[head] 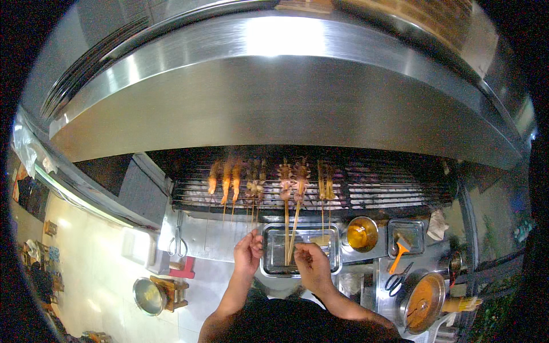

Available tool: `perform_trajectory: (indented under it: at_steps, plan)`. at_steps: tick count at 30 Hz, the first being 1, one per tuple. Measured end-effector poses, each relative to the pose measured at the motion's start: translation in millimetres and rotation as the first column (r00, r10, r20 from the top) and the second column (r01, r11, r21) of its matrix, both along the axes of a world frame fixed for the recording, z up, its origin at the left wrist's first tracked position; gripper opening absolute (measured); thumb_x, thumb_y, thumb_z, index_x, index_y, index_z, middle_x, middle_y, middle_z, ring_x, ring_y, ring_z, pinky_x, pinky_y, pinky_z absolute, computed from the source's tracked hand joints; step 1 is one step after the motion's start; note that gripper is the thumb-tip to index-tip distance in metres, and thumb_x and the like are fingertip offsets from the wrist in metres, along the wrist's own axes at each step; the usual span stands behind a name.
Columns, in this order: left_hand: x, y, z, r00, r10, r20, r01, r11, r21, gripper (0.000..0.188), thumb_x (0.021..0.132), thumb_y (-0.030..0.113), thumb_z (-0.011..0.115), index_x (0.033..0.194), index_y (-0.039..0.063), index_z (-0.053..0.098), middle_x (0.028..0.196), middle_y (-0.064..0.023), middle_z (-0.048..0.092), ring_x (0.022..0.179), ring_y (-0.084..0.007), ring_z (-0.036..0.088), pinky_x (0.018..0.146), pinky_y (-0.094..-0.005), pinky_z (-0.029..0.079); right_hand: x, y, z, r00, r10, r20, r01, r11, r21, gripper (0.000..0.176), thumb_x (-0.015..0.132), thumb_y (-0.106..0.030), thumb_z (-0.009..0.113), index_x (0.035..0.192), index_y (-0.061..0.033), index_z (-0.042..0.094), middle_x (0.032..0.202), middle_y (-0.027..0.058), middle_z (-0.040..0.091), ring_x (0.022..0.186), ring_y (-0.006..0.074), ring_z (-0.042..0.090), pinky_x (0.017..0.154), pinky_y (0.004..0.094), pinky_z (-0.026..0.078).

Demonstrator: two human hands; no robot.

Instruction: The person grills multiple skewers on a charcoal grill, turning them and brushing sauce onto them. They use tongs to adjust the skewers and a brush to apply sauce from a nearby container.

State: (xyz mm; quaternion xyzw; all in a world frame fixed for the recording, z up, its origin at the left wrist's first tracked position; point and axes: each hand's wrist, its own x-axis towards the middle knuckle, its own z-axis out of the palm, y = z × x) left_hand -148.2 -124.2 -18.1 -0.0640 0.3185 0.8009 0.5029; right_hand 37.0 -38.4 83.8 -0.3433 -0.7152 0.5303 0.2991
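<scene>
Several food skewers lie across the charcoal grill (386,195). Over the left end of a steel tray (339,266) is my left hand (248,251), fingers curled, just below the thin sticks of some small brown skewers (254,188); whether it touches them cannot be told. My right hand (311,259), also curled, is beside the lower ends of two thick bamboo skewers of squid-like pieces (299,184); contact is unclear. Orange prawn-like skewers (225,184) lie to the left, and thin yellowish-green skewers (325,184) to the right.
Right of the tray stand a bowl of yellow oil (362,234), a small steel tray (422,248) with an orange-handled brush (399,253), black scissors (396,281) and a pan of orange-brown sauce (424,304). Metal-bladed scissors (177,240) lie left. A steel hood (274,103) overhangs the grill.
</scene>
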Motion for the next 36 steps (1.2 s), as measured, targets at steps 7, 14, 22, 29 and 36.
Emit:
perform_trajectory:
  at_steps: [7,14,22,29,36]
  plan:
    - [43.7,-20.6,2.9,0.939,-0.291,-0.183,0.244,0.940,-0.240,0.039,0.086,0.031,0.063,0.113,0.005,0.054,0.100,-0.0031,0.061,0.082,-0.0131,0.056,0.069,-0.0246,0.046,15.3,2.0,-86.1,0.992,-0.125,-0.029,0.118,0.977,-0.177,0.017,0.086,-0.005,0.061,0.103,-0.0023,0.058,0.084,0.0007,0.058,0.077,0.0075,0.053,0.070,0.0210,0.043]
    - [60.2,34.4,18.1,0.934,-0.246,-0.261,0.205,0.963,-0.175,0.016,0.089,0.014,0.060,0.096,0.001,0.060,0.085,-0.0041,0.063,0.073,-0.0128,0.059,0.063,-0.0243,0.048,-44.2,30.4,-62.9,0.961,-0.274,0.021,0.252,0.847,-0.469,0.019,0.085,-0.017,0.065,0.090,0.0011,0.062,0.081,0.0078,0.064,0.074,0.0164,0.060,0.069,0.0298,0.048]
    - [60.3,46.9,-11.0,0.942,-0.269,-0.199,0.254,0.962,-0.097,0.014,0.086,0.012,0.062,0.096,0.002,0.059,0.084,-0.0062,0.063,0.076,-0.0145,0.061,0.063,-0.0279,0.050,-38.8,36.2,-80.4,0.954,-0.285,-0.090,0.167,0.757,-0.632,0.016,0.085,-0.015,0.063,0.088,0.0008,0.062,0.078,0.0049,0.063,0.069,0.0130,0.058,0.061,0.0259,0.046]
    - [53.7,41.5,11.4,0.951,-0.259,-0.167,0.239,0.962,-0.132,0.011,0.087,0.011,0.061,0.092,0.002,0.061,0.075,-0.0033,0.062,0.060,-0.0116,0.055,0.057,-0.0231,0.046,-37.3,41.1,-66.0,0.932,-0.348,-0.104,0.159,0.649,-0.744,0.014,0.089,-0.013,0.055,0.098,-0.0023,0.059,0.074,0.0056,0.062,0.062,0.0139,0.057,0.057,0.0280,0.048]
    - [52.4,39.4,26.2,0.904,-0.275,-0.326,0.229,0.958,-0.174,0.018,0.090,0.017,0.059,0.098,0.001,0.063,0.071,-0.0013,0.059,0.059,-0.0091,0.053,0.053,-0.0208,0.041,-36.1,29.4,-34.4,0.899,-0.413,-0.146,0.103,0.525,-0.845,0.018,0.092,-0.017,0.054,0.106,-0.0087,0.060,0.069,-0.0001,0.052,0.048,0.0070,0.041,0.043,0.0242,0.035]
